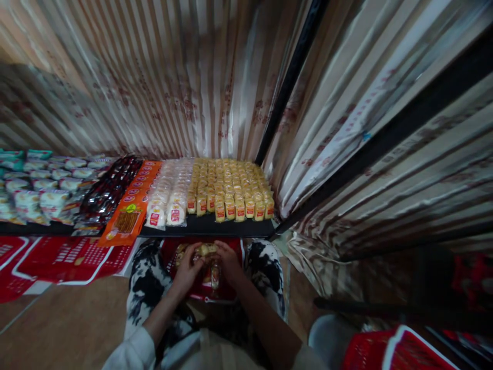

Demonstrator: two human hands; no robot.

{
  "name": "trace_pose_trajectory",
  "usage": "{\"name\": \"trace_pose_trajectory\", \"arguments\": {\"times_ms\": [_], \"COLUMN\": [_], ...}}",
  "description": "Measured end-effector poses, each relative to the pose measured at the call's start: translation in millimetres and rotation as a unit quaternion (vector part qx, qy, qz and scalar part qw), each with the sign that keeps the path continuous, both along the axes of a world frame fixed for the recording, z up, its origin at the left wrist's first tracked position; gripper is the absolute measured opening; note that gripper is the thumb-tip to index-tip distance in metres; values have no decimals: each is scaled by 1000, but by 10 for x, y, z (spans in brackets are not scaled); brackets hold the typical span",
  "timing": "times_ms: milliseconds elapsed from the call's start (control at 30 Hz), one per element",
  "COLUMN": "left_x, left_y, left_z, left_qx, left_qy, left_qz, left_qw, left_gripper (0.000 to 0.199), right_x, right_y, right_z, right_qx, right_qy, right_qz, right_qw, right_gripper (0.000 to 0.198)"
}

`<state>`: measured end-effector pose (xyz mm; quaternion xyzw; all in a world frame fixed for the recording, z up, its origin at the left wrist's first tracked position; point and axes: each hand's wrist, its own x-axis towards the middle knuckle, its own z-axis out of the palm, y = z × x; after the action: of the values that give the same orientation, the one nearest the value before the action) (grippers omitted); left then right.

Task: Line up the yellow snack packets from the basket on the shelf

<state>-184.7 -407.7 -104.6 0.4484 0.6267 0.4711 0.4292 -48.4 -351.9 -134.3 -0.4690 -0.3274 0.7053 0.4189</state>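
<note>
My left hand (188,271) and my right hand (229,262) meet in front of the shelf. Their fingers close on a small yellowish wrapped snack (208,250), one hand at each end. Below them, between the knees, is a red basket (235,293) with several more clear-wrapped snacks (214,276) inside. The hands cover part of these, and the dim light blurs their labels. Just beyond, rows of yellow wrapped cakes (239,198) with red labels stand on the black shelf (208,226).
Left of the cakes lie white wrapped snacks (176,205), an orange packet (129,216), dark packets (106,190) and white bags (56,203). Red baskets (73,257) stand under the shelf's left part. A dark metal post (285,82) and striped curtains (185,77) bound the space. Another red basket (362,349) sits lower right.
</note>
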Motion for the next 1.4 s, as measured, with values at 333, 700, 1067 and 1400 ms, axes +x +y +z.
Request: {"name": "trace_pose_trajectory", "arguments": {"times_ms": [333,700,1067,1400], "left_x": [-2,-72,106,234], "left_y": [353,835,1276,1319], "left_z": [415,450,447,362], "left_qx": [-5,23,75,112], "left_qy": [94,197,293,349], "left_qz": [-16,71,101,103], "left_qw": [995,978,948,925], "left_gripper": [32,31,29,33], "right_x": [-80,-98,-17,91], "right_y": [99,197,585,618], "right_z": [214,262,329,241], "right_qx": [-72,169,425,456], "right_qy": [36,-201,-370,-375], "right_qz": [40,-28,-18,-19], "right_qw": [996,965,826,807], "right_gripper": [28,18,45,47]}}
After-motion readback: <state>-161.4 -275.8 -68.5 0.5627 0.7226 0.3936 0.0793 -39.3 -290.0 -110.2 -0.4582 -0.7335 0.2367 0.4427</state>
